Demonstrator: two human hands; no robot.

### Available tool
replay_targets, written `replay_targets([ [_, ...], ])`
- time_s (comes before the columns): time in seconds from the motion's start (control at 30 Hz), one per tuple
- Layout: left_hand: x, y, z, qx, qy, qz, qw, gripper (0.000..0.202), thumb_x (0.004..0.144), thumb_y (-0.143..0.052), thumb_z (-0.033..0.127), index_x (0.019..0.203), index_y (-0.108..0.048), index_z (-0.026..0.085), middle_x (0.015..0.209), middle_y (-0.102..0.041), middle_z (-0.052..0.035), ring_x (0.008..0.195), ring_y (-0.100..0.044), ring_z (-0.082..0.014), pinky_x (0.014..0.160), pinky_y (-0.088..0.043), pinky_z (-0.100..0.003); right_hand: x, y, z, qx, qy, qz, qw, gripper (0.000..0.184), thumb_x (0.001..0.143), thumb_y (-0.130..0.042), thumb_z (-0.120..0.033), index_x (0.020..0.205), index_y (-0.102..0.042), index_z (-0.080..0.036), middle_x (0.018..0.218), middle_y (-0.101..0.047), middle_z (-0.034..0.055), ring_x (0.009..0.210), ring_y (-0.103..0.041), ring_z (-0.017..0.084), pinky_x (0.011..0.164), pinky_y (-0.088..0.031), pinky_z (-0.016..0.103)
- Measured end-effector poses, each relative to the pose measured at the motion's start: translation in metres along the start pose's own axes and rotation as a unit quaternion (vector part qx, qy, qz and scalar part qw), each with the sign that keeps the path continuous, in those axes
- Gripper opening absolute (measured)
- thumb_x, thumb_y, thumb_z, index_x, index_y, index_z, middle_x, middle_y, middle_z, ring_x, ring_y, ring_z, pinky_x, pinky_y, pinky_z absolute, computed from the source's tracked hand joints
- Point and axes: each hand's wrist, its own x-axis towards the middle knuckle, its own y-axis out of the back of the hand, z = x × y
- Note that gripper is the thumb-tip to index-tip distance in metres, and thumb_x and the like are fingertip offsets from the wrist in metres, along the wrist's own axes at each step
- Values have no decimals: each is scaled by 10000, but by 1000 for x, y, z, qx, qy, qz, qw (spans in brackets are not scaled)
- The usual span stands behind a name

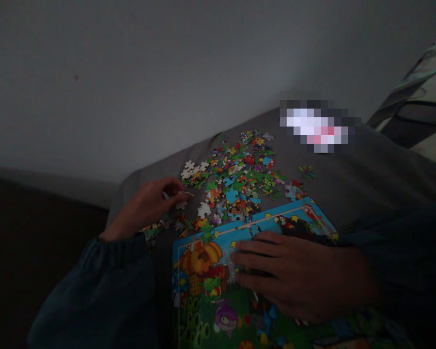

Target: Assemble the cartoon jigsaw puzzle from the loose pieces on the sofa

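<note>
Jigsaw pieces (236,179) are lying in a jumbled heap on the grey cloth (334,182), just beyond the picture board (283,212), a few of them showing pale backs. And here at the heap's near left edge, the left hand (150,201) is pinching a single piece (190,194), nearly edge-on, between thumb and fingertips! Over on the board, the right hand (294,271) is resting palm down, fingers stretched out and slightly spread, its palm hiding whatever is lying beneath. Behind everything, a pixelated bright patch (312,126) is glowing near the wall (131,72).
</note>
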Motion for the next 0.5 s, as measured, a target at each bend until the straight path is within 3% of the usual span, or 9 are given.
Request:
replay_targets([
  [0.5, -1, 4, 7, -1, -4, 38, 999, 343, 813, -659, 577, 922, -743, 263, 830, -742, 2, 656, -618, -156, 612, -456, -265, 1, 1, -2, 10, -4, -1, 1000, 466, 963, -540, -351, 1384, -511, -153, 1443, -545, 103, 1336, -477, 262, 1049, -411, 411],
])
